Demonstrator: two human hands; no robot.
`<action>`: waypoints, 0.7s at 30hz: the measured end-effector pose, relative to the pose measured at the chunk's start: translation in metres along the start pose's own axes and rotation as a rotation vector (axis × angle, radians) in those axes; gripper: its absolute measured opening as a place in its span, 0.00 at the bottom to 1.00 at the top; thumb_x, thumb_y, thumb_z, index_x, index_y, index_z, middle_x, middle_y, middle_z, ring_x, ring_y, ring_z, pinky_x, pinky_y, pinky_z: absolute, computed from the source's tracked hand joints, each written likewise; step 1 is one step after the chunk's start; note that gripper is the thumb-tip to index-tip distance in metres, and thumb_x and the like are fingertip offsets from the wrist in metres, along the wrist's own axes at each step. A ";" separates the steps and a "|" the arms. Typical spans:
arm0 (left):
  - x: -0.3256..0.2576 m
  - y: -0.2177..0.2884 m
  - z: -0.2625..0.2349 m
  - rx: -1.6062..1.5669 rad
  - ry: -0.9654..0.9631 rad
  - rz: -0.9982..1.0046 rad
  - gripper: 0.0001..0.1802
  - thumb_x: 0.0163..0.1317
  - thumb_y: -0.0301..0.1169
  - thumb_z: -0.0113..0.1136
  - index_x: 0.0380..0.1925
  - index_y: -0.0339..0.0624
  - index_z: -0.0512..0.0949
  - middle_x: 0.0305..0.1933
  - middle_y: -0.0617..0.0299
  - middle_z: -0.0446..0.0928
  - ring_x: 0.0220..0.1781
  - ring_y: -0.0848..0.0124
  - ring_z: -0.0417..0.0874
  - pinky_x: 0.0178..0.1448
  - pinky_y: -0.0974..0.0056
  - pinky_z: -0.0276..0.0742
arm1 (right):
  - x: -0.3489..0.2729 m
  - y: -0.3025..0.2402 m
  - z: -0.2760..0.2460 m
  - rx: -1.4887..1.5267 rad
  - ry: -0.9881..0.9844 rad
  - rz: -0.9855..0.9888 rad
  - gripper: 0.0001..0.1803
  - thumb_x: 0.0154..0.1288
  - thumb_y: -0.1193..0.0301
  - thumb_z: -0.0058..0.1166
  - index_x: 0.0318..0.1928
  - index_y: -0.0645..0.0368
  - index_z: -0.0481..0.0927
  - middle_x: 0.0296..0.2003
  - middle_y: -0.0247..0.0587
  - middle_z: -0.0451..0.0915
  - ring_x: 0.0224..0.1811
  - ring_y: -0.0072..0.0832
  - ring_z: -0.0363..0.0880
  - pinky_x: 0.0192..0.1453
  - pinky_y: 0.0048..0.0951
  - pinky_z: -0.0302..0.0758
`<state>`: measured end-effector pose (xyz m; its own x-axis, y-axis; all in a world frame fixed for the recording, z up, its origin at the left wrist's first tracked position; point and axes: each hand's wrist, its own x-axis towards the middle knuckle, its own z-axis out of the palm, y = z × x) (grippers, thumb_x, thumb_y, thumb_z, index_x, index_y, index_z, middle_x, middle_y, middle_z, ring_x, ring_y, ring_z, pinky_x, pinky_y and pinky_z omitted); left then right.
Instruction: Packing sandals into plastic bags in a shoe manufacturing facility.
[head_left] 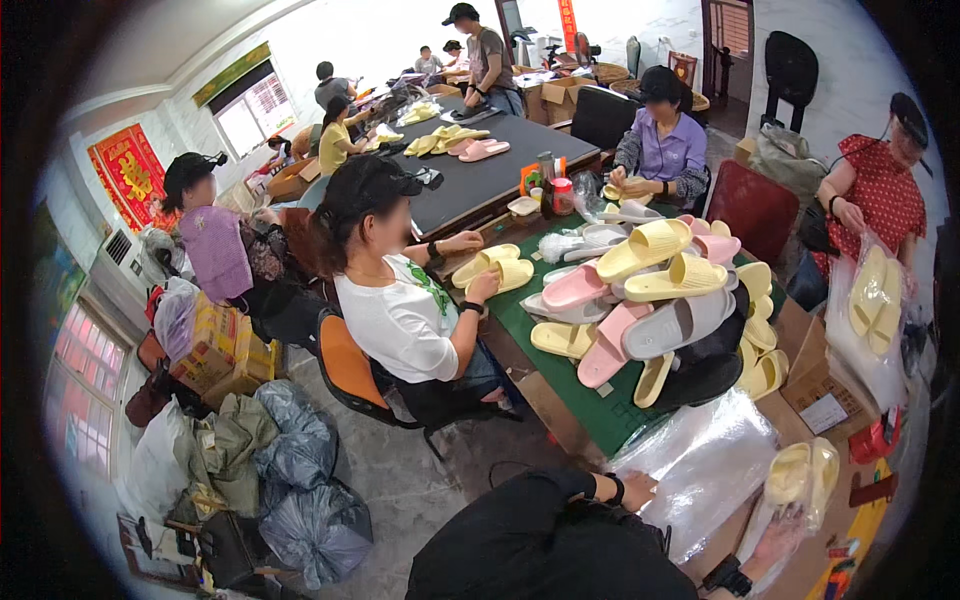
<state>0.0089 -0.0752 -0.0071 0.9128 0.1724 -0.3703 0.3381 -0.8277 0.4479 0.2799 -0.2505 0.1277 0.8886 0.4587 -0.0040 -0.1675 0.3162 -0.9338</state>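
My left hand is at the near edge of a clear plastic bag lying on a stack of similar bags, its fingers closed on the edge. My right hand, with a dark watch at the wrist, grips a clear bag around a pair of pale yellow slippers at the table's right side. The plastic partly covers the fingers of that hand. Beyond the bags is a heap of slippers: a grey slipper, a pink slipper and a yellow slipper among several others.
A person in white at my left holds yellow slippers. A person in red at the right handles a bagged pair. A cardboard box stands beside the green mat. Dark sacks lie on the floor.
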 end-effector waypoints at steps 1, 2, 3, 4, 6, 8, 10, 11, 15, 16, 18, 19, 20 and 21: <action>-0.002 0.000 0.000 -0.001 0.003 -0.007 0.27 0.44 0.34 0.55 0.50 0.49 0.69 0.60 0.51 0.56 0.62 0.55 0.54 0.59 0.48 0.52 | 0.006 0.006 -0.009 -0.084 -0.007 -0.135 0.24 0.62 0.64 0.37 0.56 0.64 0.60 0.56 0.41 0.61 0.58 0.35 0.59 0.61 0.34 0.58; -0.003 0.001 -0.001 -0.008 0.005 -0.021 0.27 0.44 0.33 0.55 0.50 0.49 0.69 0.61 0.52 0.56 0.62 0.55 0.54 0.59 0.49 0.52 | 0.009 0.013 -0.016 -0.083 -0.011 -0.133 0.24 0.62 0.64 0.37 0.56 0.64 0.60 0.56 0.41 0.61 0.58 0.35 0.59 0.61 0.34 0.58; -0.005 0.001 -0.001 -0.015 0.007 -0.034 0.27 0.44 0.33 0.55 0.50 0.50 0.69 0.61 0.52 0.55 0.62 0.56 0.54 0.59 0.49 0.52 | 0.010 0.021 -0.022 -0.381 -0.010 -0.241 0.22 0.62 0.65 0.37 0.55 0.63 0.61 0.56 0.42 0.62 0.57 0.35 0.60 0.61 0.35 0.58; -0.004 0.002 -0.001 -0.014 0.005 -0.032 0.27 0.44 0.33 0.55 0.50 0.50 0.69 0.61 0.52 0.55 0.62 0.56 0.54 0.59 0.49 0.52 | 0.011 0.029 -0.030 -0.682 -0.003 -0.349 0.21 0.62 0.65 0.36 0.54 0.63 0.62 0.55 0.42 0.62 0.55 0.35 0.61 0.61 0.36 0.58; 0.001 0.004 0.002 -0.005 -0.021 -0.018 0.27 0.44 0.33 0.55 0.50 0.50 0.69 0.61 0.52 0.55 0.62 0.55 0.54 0.59 0.50 0.53 | 0.033 0.065 -0.090 -0.078 0.040 -0.036 0.20 0.62 0.67 0.36 0.53 0.63 0.63 0.54 0.43 0.63 0.55 0.36 0.62 0.60 0.36 0.58; 0.003 -0.001 0.009 -0.023 0.006 0.000 0.26 0.43 0.33 0.55 0.49 0.49 0.70 0.61 0.50 0.55 0.61 0.54 0.55 0.60 0.50 0.53 | 0.022 0.084 -0.107 0.534 0.098 0.261 0.19 0.62 0.69 0.36 0.52 0.64 0.64 0.54 0.44 0.64 0.54 0.36 0.63 0.60 0.36 0.59; -0.001 -0.004 0.005 -0.046 0.041 0.040 0.29 0.41 0.37 0.58 0.49 0.50 0.70 0.61 0.48 0.55 0.61 0.51 0.56 0.61 0.50 0.53 | -0.009 0.084 -0.088 -0.024 -0.209 0.230 0.20 0.62 0.68 0.36 0.52 0.63 0.64 0.53 0.45 0.65 0.54 0.37 0.63 0.60 0.39 0.58; 0.001 -0.012 0.006 -0.061 0.016 0.053 0.32 0.39 0.41 0.60 0.50 0.52 0.68 0.62 0.49 0.53 0.63 0.52 0.53 0.62 0.50 0.52 | -0.008 0.085 -0.081 0.262 -0.250 0.311 0.20 0.62 0.67 0.36 0.53 0.62 0.64 0.53 0.45 0.65 0.55 0.39 0.62 0.61 0.41 0.56; -0.009 -0.014 0.000 -0.066 -0.003 -0.014 0.28 0.47 0.33 0.52 0.53 0.49 0.65 0.62 0.50 0.55 0.62 0.52 0.55 0.59 0.47 0.53 | -0.012 0.069 -0.052 0.885 0.131 0.454 0.22 0.62 0.62 0.37 0.54 0.58 0.64 0.55 0.44 0.64 0.58 0.41 0.59 0.62 0.46 0.53; -0.010 -0.008 -0.007 -0.027 -0.003 -0.007 0.29 0.46 0.33 0.54 0.53 0.49 0.65 0.61 0.50 0.55 0.61 0.51 0.56 0.58 0.47 0.55 | -0.005 0.077 -0.062 0.921 0.124 0.390 0.24 0.62 0.58 0.38 0.56 0.57 0.63 0.57 0.44 0.62 0.60 0.40 0.58 0.64 0.49 0.49; -0.010 -0.001 -0.015 0.013 -0.037 0.039 0.31 0.45 0.33 0.56 0.53 0.49 0.64 0.61 0.48 0.54 0.61 0.49 0.56 0.59 0.47 0.53 | 0.016 0.094 -0.110 0.718 -0.079 0.264 0.22 0.63 0.61 0.38 0.54 0.56 0.64 0.55 0.41 0.64 0.58 0.38 0.58 0.61 0.48 0.54; -0.013 -0.003 -0.016 0.023 -0.047 0.038 0.31 0.45 0.33 0.56 0.54 0.49 0.63 0.61 0.48 0.54 0.60 0.49 0.56 0.59 0.47 0.53 | 0.018 0.087 -0.106 0.722 -0.056 0.244 0.22 0.63 0.61 0.38 0.54 0.56 0.64 0.55 0.41 0.64 0.58 0.38 0.58 0.61 0.48 0.54; -0.016 -0.005 -0.018 0.034 -0.054 0.037 0.31 0.46 0.33 0.55 0.54 0.48 0.63 0.61 0.48 0.54 0.60 0.48 0.56 0.59 0.47 0.53 | 0.020 0.073 -0.087 0.826 0.106 0.239 0.22 0.62 0.60 0.40 0.55 0.55 0.64 0.54 0.41 0.64 0.57 0.37 0.59 0.60 0.48 0.56; -0.018 -0.006 -0.019 0.051 -0.060 0.046 0.31 0.46 0.33 0.55 0.54 0.48 0.63 0.61 0.48 0.54 0.60 0.48 0.56 0.59 0.47 0.53 | 0.021 0.063 -0.075 0.939 0.259 0.239 0.23 0.61 0.59 0.41 0.55 0.55 0.63 0.53 0.41 0.64 0.55 0.37 0.61 0.58 0.48 0.58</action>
<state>-0.0052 -0.0635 0.0120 0.9112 0.1021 -0.3991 0.2821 -0.8607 0.4239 0.3203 -0.2833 0.0416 0.8343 0.4364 -0.3369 -0.5239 0.8178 -0.2380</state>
